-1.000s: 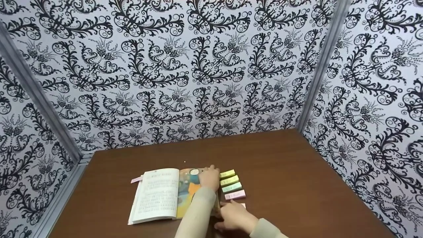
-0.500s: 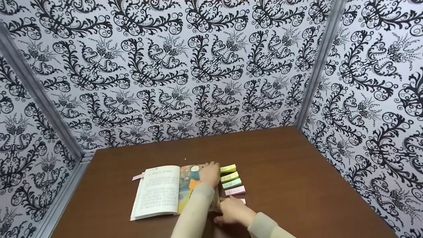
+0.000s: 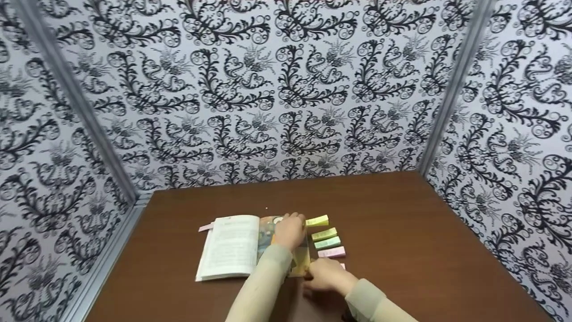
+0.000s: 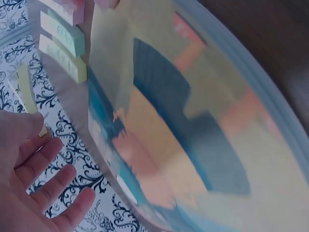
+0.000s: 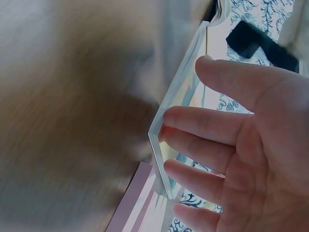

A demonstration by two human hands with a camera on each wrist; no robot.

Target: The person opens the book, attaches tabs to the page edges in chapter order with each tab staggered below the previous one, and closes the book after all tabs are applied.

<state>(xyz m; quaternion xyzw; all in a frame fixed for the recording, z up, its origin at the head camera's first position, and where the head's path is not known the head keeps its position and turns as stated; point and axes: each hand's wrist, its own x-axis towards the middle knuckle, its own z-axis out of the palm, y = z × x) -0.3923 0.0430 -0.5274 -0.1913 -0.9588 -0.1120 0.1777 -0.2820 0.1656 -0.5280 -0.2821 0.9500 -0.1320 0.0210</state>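
Head view: left sleeve (image 3: 261, 284) partly hides book (image 3: 232, 248) beside coloured pads (image 3: 327, 243)

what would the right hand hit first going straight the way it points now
Probably the open book, at its near right corner; the right hand seems touching or very near it, though depth is unclear.

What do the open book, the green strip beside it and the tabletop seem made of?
Open book: apparently matte paper; the printed left page is white and curves gently.
Green strip: probably matte paper, perhaps a note pad, as it is thick with faint markings.
Tabletop: wood or wood-look laminate, low sheen; faint brown grain fits both.
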